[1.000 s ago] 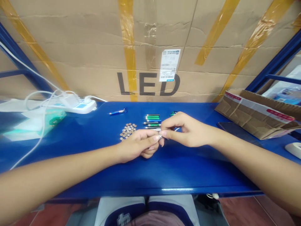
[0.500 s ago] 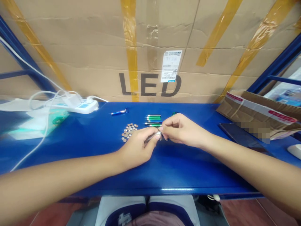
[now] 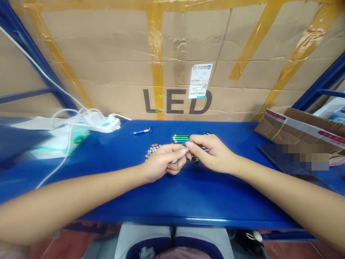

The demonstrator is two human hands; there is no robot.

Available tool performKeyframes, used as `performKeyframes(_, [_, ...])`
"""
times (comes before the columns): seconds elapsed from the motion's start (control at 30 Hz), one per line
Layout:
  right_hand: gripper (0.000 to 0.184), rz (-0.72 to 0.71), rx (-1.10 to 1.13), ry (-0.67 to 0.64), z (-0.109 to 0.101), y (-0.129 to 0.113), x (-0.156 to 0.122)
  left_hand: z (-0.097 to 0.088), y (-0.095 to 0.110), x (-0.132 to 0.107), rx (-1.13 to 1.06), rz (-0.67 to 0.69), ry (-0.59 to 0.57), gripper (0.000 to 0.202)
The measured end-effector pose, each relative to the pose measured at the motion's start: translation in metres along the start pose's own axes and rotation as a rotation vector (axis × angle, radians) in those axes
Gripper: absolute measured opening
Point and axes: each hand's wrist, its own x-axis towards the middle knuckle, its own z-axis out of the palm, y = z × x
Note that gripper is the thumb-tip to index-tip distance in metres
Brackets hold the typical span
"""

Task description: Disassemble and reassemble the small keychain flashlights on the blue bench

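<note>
My left hand (image 3: 164,162) is closed around a slim silver metal tube (image 3: 175,160), mostly hidden by the fingers. At the tube's far end, my right hand (image 3: 211,153) pinches with thumb and forefinger; the fingertips of both hands meet there. Behind the left hand lies a cluster of small round silver discs (image 3: 154,146) like button cells, partly covered by it. Several green, blue and dark pen-like metal tubes (image 3: 181,138) lie in a row just beyond the hands. A blue pen-like tube with a clip or loop (image 3: 142,132) lies apart to the left.
A white power strip (image 3: 104,126) with cables and a green-and-white packet (image 3: 63,142) sit on the left of the blue table (image 3: 172,201). A dark flat device (image 3: 272,158) and an open cardboard box (image 3: 299,126) are at right. A large carton (image 3: 121,64) stands behind.
The view has shifted slightly, so the scene sits further right and lower. My left fingers have changed their hold and now curl beneath the tube; the right hand still pinches its end.
</note>
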Motion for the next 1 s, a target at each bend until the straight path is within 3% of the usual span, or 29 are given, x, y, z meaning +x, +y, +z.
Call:
performKeyframes(0.07, [0.037,-0.099,-0.016,-0.017,-0.002,0.001,-0.001,0.000,0.001,-0.001,-0.034,-0.022,-0.029,0.029])
performKeyframes(0.13, [0.039,-0.103,-0.011,-0.033,-0.002,0.002,-0.001,0.001,0.001,-0.002,0.035,-0.012,-0.020,0.032])
performKeyframes(0.23, [0.040,0.036,0.020,-0.036,0.003,0.002,-0.002,0.003,-0.002,-0.004,0.315,0.121,0.084,0.031])
performKeyframes(0.37, [0.046,0.289,0.090,0.012,0.013,-0.002,-0.002,0.003,-0.005,-0.008,0.859,0.411,0.233,0.023])
performKeyframes(0.47, [0.048,0.433,0.186,0.030,0.019,-0.005,-0.003,0.004,-0.003,-0.010,1.142,0.614,0.248,0.015])
performKeyframes(0.53, [0.047,0.493,0.262,0.025,0.021,-0.005,-0.003,0.005,-0.002,-0.010,1.185,0.655,0.241,0.016])
performKeyframes(0.6, [0.045,0.470,0.283,0.026,0.021,-0.004,-0.003,0.006,0.000,-0.009,1.089,0.560,0.240,0.017])
performKeyframes(0.67, [0.043,0.343,0.198,0.047,0.018,-0.002,-0.004,0.006,0.001,-0.007,0.801,0.350,0.202,0.022])
performKeyframes(0.77, [0.039,-0.004,-0.065,0.067,0.011,0.001,-0.005,0.003,0.002,-0.005,0.230,0.010,0.017,0.026])
performKeyframes(0.83, [0.036,-0.241,-0.218,0.036,0.006,0.003,-0.007,0.000,0.003,-0.004,-0.005,-0.115,-0.109,0.024])
performKeyframes(0.9, [0.034,-0.371,-0.281,0.011,0.002,0.004,-0.009,-0.003,0.004,-0.005,-0.074,-0.162,-0.173,0.024])
performKeyframes(1.0, [0.033,-0.347,-0.254,-0.019,0.002,0.005,-0.011,-0.005,0.003,-0.005,0.056,-0.120,-0.134,0.029])
